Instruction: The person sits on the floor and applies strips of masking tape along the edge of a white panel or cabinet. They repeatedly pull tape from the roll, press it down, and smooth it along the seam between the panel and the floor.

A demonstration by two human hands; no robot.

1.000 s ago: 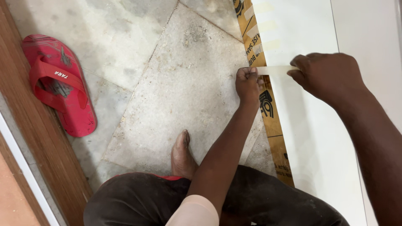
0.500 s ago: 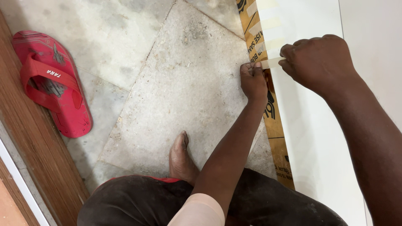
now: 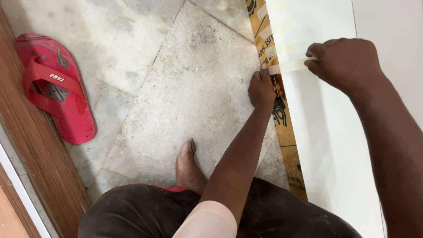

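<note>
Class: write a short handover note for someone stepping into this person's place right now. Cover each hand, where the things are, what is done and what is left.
Left hand: pressing one end of the tape strip onto the cardboard strip at the floor edge.
Right hand: pinching the other end of the strip, stretched over the white panel.
Things: cardboard lies along the panel's left edge, on the stone floor. A red sandal lies to the left.
Done: several tape pieces already bridge cardboard and panel farther up.
Left: this strip is not yet pressed flat; the cardboard nearer the person shows no tape.
</note>
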